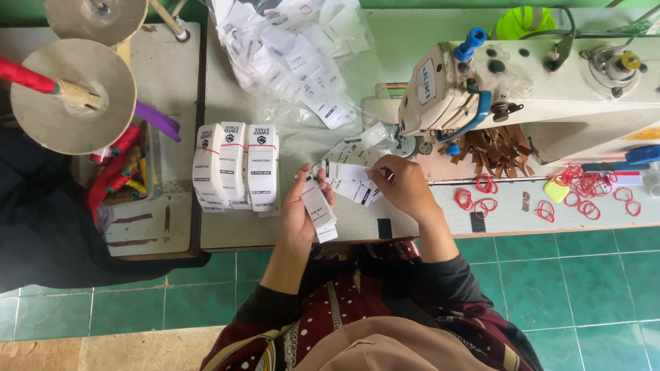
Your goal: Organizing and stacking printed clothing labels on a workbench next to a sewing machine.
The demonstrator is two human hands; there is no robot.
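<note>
The left hand (300,213) grips a small stack of white labels (319,209) near the counter's (227,233) front edge, long axis slanting away, while the right hand (405,185), just beside it, pinches loose labels (354,182) lying between both hands.

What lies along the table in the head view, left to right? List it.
Tan thread cone → banded label bundles → left hand holding a label stack → right hand → red rubber bands → yellow chalk.

Dark sleeves pushed up the forearms, maroon dotted patterned garment, tan headscarf.
</note>
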